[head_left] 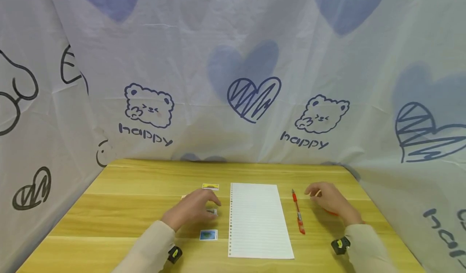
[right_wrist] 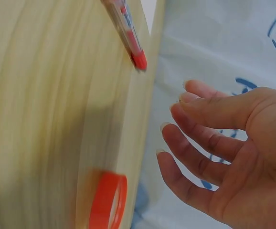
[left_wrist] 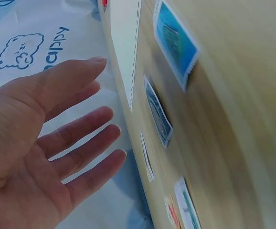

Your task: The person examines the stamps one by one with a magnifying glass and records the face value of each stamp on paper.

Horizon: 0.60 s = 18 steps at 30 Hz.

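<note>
My left hand hovers above the table with its fingers spread and nothing in them. Below and around it lie several small stamp-like pictures, among them a blue stamp and a yellow one; others are partly hidden by the hand. A white sheet of lined paper with punched holes lies between my hands. Loosely bent and holding nothing, my right hand is above the table, right of a red pen. Under it sits a red ring, perhaps a roll of tape, mostly hidden in the head view.
The wooden table is bordered at the back and sides by a pale cloth printed with hearts and bears. Black cameras are strapped to both wrists, including the right wrist camera.
</note>
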### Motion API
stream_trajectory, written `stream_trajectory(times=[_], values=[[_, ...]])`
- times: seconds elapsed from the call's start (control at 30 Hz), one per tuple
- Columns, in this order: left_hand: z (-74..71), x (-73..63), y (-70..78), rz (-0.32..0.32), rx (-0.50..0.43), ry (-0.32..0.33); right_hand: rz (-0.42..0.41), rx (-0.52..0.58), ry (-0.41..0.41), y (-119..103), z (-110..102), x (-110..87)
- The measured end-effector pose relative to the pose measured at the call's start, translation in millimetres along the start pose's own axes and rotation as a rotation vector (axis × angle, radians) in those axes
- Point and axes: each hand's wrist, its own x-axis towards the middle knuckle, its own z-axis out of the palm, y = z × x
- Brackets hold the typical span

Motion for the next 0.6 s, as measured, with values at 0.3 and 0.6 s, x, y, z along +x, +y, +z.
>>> stream_trajectory(times=[0.3, 0.6], values=[[11.2, 25.7, 1.1, -0.083, 0.010, -0.073, -0.033, 0.011, -0.074, -9.3, 18.2, 13.7], [21.9, 41.4, -2.1, -0.122, 0.076, -0.104, 0.039, -0.035, -0.087, -16.0, 30.8, 17.5]])
